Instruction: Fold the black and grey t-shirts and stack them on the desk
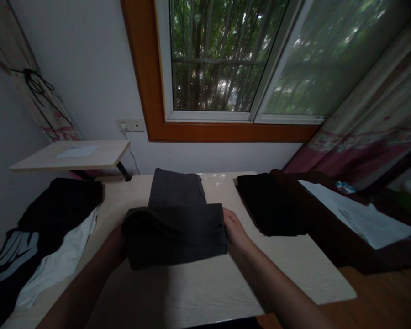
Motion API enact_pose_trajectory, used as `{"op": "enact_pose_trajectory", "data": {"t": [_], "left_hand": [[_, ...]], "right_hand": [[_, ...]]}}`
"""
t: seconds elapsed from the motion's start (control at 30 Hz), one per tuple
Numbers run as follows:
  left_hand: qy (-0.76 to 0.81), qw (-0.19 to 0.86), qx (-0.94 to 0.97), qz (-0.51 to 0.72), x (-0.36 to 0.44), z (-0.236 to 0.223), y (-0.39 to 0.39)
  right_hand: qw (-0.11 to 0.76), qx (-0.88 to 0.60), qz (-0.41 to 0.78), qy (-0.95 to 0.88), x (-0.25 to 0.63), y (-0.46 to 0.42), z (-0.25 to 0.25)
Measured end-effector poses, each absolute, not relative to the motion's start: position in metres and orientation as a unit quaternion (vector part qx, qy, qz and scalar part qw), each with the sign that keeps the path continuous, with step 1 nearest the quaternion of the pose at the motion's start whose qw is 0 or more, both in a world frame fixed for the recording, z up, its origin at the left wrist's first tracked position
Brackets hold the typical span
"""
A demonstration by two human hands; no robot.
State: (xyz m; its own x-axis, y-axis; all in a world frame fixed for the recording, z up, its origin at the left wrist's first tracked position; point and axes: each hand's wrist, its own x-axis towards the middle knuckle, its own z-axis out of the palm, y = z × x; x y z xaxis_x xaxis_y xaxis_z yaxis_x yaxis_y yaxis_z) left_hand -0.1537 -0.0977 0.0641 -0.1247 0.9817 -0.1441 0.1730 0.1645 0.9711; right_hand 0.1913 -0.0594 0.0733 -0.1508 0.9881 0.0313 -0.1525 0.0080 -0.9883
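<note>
A dark grey garment (181,230), doubled over in a broad fold, spans the space between my two hands; it looks like trousers, though its kind is not certain. Its far part stretches flat toward the window. My left hand (118,244) grips the left end of the fold, its fingers mostly hidden in shadow and cloth. On the opposite end, my right hand (234,228) is closed at the fabric edge, fingers behind the cloth. A folded black garment (270,203) lies on the table (291,265) to the right of my right hand.
On the left lie a heaped black garment (60,210), a white cloth (66,251) and a black-and-white piece with a swoosh mark. Behind them stands a raised shelf (71,155) with a paper on it. A dark cabinet (325,228) bearing paper sheets borders the table's right side.
</note>
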Motion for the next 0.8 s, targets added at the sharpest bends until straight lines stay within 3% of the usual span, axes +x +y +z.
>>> {"op": "enact_pose_trajectory", "data": {"t": [0.23,0.53,0.8], "left_hand": [[0.621,0.54,0.388,0.415,-0.151,0.05,-0.068],[0.543,0.552,0.558,0.297,-0.158,0.049,-0.103],[0.545,0.615,0.455,0.343,-0.149,0.043,-0.112]], "right_hand": [[0.454,-0.434,0.66,-0.412,0.182,-0.029,0.035],[0.364,-0.38,0.708,-0.471,0.209,-0.044,0.027],[0.373,-0.392,0.696,-0.472,0.217,-0.044,0.01]]}}
